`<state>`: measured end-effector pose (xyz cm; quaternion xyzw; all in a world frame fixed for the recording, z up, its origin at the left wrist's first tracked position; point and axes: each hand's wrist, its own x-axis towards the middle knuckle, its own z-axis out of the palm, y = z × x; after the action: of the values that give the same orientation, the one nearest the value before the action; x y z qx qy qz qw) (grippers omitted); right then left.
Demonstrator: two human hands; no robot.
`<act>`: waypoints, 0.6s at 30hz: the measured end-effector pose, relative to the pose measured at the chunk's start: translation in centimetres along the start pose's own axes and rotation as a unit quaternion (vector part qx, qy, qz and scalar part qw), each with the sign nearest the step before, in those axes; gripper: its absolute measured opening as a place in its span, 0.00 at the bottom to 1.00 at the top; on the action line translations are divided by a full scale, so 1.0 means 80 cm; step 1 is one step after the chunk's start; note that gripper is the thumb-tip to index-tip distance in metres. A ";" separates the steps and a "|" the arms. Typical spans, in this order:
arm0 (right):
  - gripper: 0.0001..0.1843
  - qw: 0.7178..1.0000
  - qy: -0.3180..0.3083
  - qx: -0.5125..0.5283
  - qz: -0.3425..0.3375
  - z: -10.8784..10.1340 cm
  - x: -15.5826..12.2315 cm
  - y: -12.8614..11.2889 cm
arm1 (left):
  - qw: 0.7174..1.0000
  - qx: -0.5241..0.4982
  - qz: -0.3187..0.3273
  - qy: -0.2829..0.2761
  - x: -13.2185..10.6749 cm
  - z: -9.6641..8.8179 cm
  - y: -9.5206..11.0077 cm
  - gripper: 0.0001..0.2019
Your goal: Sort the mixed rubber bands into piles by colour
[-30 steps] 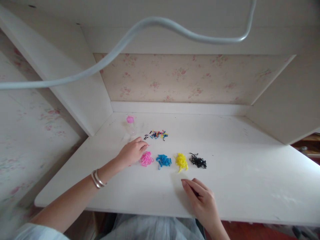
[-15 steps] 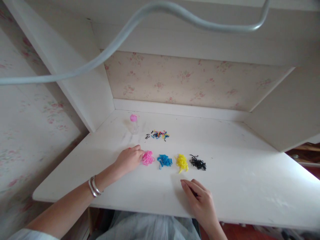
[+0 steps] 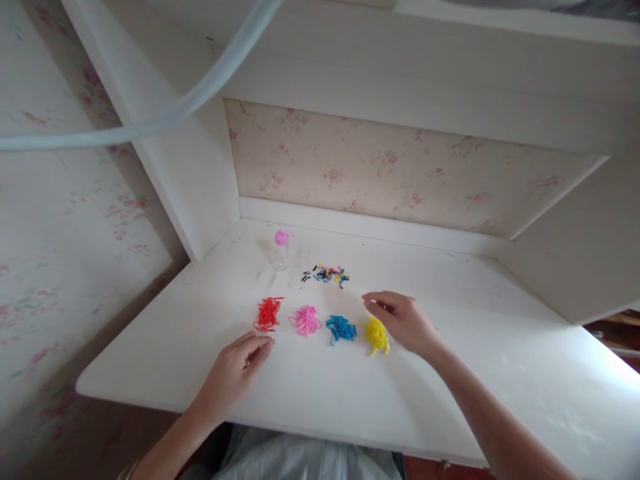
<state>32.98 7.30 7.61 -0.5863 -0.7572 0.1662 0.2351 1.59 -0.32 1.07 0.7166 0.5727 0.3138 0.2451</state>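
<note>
My left hand (image 3: pixel 237 370) rests near the front of the desk, just below a pile of red rubber bands (image 3: pixel 269 314). Its fingers are curled with the tips together, and nothing shows in them. To the right lie piles of pink rubber bands (image 3: pixel 306 321), blue rubber bands (image 3: pixel 341 329) and yellow rubber bands (image 3: pixel 377 335). Above the yellow pile hovers my right hand (image 3: pixel 403 320), thumb and forefinger slightly apart, pointing left. It hides the black pile. Farther back is a small heap of mixed-colour rubber bands (image 3: pixel 331 274), with a few black ones at its left.
A clear bottle (image 3: pixel 281 257) with a pink cap stands at the back left of the white desk (image 3: pixel 310 393). Side panels and a low back ledge (image 3: pixel 370 225) bound the desk. A pale cable (image 3: pixel 200 93) crosses the upper left.
My left hand has drawn back towards me and uncovered the red pile. My right hand has moved forward from the front edge, now covering the black pile. The view has shifted slightly.
</note>
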 end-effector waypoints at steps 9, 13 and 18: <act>0.16 0.980 -0.078 -0.172 0.056 0.057 0.132 0.011 | 0.999 -0.049 -0.012 0.004 -0.010 0.004 -0.005 0.12; 0.18 0.971 -0.085 -0.214 0.070 0.080 0.146 0.011 | 0.998 -0.053 -0.013 -0.006 -0.014 0.003 -0.004 0.12; 0.19 0.963 -0.091 -0.243 0.074 0.091 0.153 0.013 | 0.997 -0.071 -0.016 -0.012 -0.014 0.000 -0.006 0.13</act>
<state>27.36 19.61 2.99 -0.6622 -0.7478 0.0471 0.0026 1.09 -1.27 0.53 0.6917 0.5577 0.3408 0.3071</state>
